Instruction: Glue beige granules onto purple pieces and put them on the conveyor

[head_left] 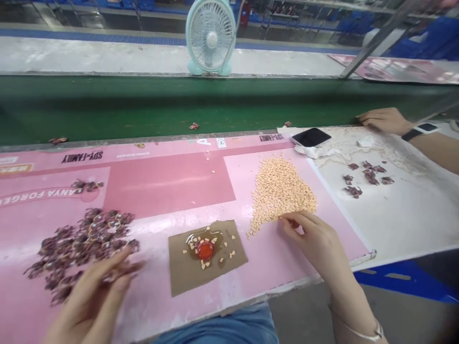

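Observation:
My left hand [96,291], at the lower left, has its thumb and fingers closed on a small purple-brown figure [124,271], partly hidden and blurred. Beside it lies a heap of similar dark purple figures [88,236]. My right hand [315,239] pinches at the near edge of a spread of small beige pieces [281,188]; whatever its fingertips hold is too small to tell. Between my hands, a brown cardboard piece [182,277] carries a puddle of clear liquid, a round red thing [205,249] and several scattered beige pieces.
A pale blue fan [211,38] stands on the ledge behind the green trough [143,105]. Right of the beige spread are a phone [311,137], crumpled tissue [315,152] and more purple figures [371,176]. Another person's hand [385,119] rests at the far right.

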`<state>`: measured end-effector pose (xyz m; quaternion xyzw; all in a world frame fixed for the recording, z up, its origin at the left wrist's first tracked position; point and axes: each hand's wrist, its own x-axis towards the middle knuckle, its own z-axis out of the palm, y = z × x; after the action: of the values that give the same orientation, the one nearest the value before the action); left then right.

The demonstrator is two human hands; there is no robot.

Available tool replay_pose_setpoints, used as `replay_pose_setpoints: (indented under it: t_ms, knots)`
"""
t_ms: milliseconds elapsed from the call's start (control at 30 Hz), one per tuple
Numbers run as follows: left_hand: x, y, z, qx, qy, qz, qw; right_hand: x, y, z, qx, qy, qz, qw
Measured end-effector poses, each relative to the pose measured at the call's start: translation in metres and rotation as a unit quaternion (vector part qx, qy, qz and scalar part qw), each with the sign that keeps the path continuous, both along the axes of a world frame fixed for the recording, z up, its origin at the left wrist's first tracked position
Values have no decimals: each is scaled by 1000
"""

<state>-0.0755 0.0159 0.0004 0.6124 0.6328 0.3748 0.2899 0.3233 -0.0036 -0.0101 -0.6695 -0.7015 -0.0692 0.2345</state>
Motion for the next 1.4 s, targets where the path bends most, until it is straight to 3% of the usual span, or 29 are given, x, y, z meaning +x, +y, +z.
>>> replay_pose_setpoints:
  t_ms: [67, 167, 233, 367, 667, 1000, 1200, 1400]
  knots:
    - [36, -11, 7, 0, -89, -37, 995, -29, -1, 13, -13, 66, 63, 996]
    - [75, -15, 13, 13, -146, -152, 977, -79, -3, 31, -23, 254, 191, 948]
    - [87, -15, 16, 19, -153, -196, 968, -107, -3, 37, -16, 306, 239, 922]
    - [90, -21, 16, 34, -152, -177, 972, -133, -2, 33, 4, 314, 264, 912]
    - [89, -27, 9, 118, -85, -157, 977, -142, -10, 20, 8, 300, 249, 921]
    - [91, -25, 9, 76, -125, -145, 978, -144, -7, 17, -5, 323, 221, 920]
    - [71, -33, 1, -7, -209, -139, 968, -127, 1, 11, 45, 205, 171, 963]
    - [46, -31, 0, 54, -152, -124, 979, -120, 7, 3, 62, 111, 180, 975]
